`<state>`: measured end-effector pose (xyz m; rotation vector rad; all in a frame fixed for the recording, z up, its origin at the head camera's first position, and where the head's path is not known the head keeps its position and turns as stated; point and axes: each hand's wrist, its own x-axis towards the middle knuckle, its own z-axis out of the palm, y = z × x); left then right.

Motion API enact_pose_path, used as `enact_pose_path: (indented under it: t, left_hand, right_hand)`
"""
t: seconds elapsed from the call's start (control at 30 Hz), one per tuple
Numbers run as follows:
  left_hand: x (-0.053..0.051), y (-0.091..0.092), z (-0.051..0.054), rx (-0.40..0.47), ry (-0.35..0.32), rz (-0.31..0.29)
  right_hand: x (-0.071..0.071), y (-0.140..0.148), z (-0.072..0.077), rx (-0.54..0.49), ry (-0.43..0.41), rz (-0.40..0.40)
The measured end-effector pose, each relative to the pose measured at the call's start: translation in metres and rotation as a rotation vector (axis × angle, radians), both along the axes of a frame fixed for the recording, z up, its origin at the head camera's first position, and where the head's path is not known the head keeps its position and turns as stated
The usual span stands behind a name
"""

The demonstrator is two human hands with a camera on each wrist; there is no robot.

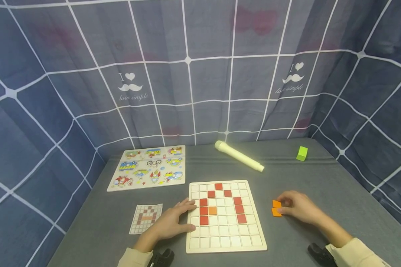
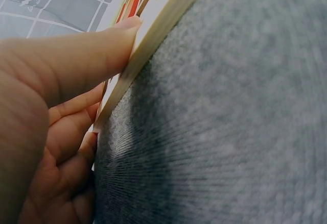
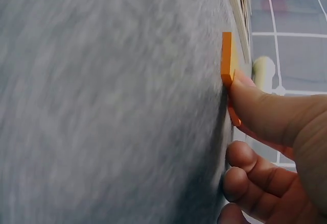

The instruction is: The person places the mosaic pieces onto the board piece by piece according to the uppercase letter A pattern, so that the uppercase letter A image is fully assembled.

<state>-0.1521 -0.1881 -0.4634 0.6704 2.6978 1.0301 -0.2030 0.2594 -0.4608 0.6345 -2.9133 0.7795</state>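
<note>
My left hand (image 1: 175, 219) rests at the left edge of a wooden grid board (image 1: 225, 243), its thumb (image 2: 97, 55) against the side and its fingertips over the rim. Red square tiles form an arch in the grid, and one orange tile (image 1: 212, 210) sits in a cell beside the left red column. To the board's right, my right hand (image 1: 299, 207) has thumb and index finger at two loose orange tiles (image 1: 276, 212) low over the table. In the right wrist view the thumb touches the nearer orange tile (image 3: 226, 58); the other fingers are curled.
A paper pattern card (image 1: 146, 218) lies left of the board. Behind it is a vehicle puzzle board (image 1: 147, 168). A pale yellow stick (image 1: 239, 156) lies at the back, and a green block (image 1: 302, 153) stands at the back right. Gridded curtains surround the grey table.
</note>
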Motion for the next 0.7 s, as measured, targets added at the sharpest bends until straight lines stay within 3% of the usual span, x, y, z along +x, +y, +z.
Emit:
enact_pose_path:
  t: [0.3, 0.7]
  left_hand:
    - [-0.0004, 0.0005, 0.0001, -0.009, 0.006, 0.003]
    - [-0.0002, 0.0009, 0.0011, -0.006, -0.003, 0.016]
  right_hand:
    - [-0.0037, -0.0101, 0.0021, 0.011, -0.058, 0.013]
    - [-0.0081, -0.0048, -0.0007, 0.009, -0.002, 0.022]
